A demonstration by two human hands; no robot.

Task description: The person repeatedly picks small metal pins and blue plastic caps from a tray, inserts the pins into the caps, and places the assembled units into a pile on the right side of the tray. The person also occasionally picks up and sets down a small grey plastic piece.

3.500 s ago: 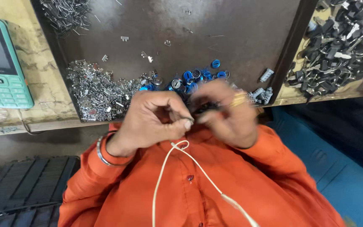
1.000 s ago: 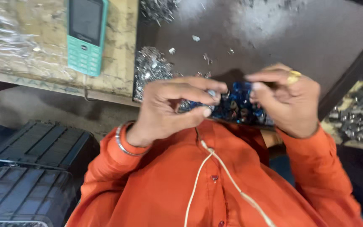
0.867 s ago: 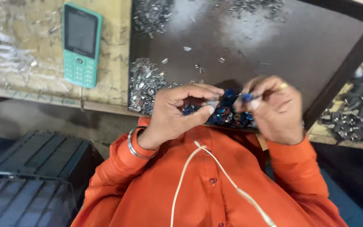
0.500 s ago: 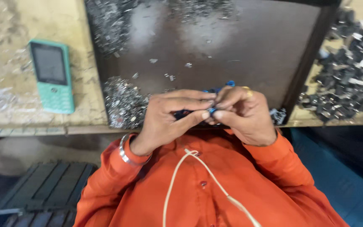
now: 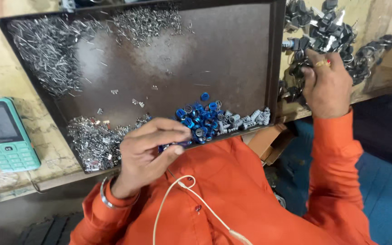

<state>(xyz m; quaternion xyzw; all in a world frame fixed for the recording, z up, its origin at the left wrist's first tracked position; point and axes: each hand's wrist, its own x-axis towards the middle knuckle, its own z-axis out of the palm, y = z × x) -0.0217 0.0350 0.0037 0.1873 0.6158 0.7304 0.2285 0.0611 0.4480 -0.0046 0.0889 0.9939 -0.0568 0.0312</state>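
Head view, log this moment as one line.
left hand: pinching small blue part | right hand: in pile of black metal pieces | dark metal tray: blue round caps, silver pins

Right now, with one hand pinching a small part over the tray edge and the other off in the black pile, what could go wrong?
1. The left hand pinches a small blue part at the tray's near rim, above the lap; a slip could drop it off the bench.
2. The right hand digs into the black parts heaped near the bench edge; some could get knocked off.
3. The blue caps crowd the tray's low corner and might spill over.
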